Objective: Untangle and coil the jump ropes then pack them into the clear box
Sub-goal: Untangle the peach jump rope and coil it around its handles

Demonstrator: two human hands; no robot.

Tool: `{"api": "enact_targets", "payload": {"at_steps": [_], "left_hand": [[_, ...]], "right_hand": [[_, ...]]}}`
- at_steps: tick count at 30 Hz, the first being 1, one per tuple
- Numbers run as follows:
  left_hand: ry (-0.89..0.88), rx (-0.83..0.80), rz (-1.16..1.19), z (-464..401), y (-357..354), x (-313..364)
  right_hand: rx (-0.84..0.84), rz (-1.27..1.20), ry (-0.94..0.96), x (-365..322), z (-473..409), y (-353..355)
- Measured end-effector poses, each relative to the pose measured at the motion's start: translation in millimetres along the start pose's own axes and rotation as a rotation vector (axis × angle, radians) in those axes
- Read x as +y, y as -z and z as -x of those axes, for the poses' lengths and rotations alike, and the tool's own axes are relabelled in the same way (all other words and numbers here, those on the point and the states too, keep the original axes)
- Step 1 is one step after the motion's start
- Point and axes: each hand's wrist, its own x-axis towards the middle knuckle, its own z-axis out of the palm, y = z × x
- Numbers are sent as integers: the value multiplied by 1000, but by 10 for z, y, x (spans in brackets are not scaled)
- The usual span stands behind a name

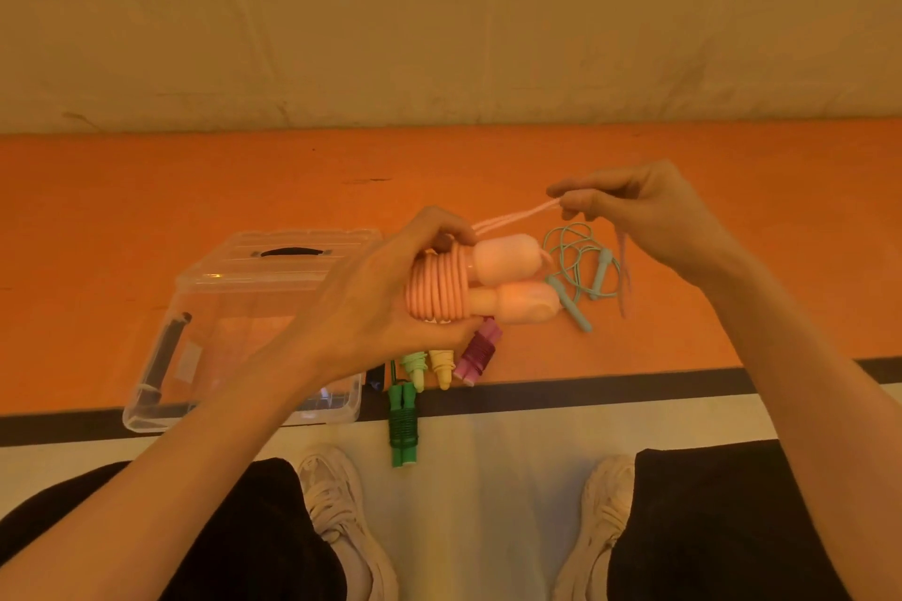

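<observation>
Clear, glossy plastic is being shown by the box [254, 288] — its lid ribbed. Smooth, matt, rubbery cord is being displayed on the pink jump rope [439, 293], its handles soft-looking — the orange floor mat [195, 181] is being seen as matt and scuffed.

Both forearms reach forward, bare, from the lower corners. The left hand [385, 293] is raised, palm turned inward, its fingers and thumb curled round the pink jump rope [441, 290]. The right hand [629, 205] sits higher and further out, wrist bent, thumb and fingertips pinching that rope's free loop.
</observation>
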Motion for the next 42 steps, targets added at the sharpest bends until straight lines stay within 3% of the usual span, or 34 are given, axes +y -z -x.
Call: {"api": "enact_targets", "payload": {"at_steps": [5,12,15,23,29,34,42], "left_hand": [[33,12,95,-5,46,33],[57,28,257,-34,20,126],[100,92,301,-46,30,116],[313,283,445,-119,17,34],[304,322,173,-120,-51,-48],[266,293,26,-99,-100,-40],[294,264,6,-160,-93,4]], "right_hand": [[-127,122,-54,73,94,111],[163,291,42,162,47,27],[210,314,64,182,48,-32],[-38,237,-84,212,166,-181],[-428,75,-82,98,299,-329],[-477,-146,-117,-31,377,-165],[-589,-251,-110,-9,367,-128]]}}
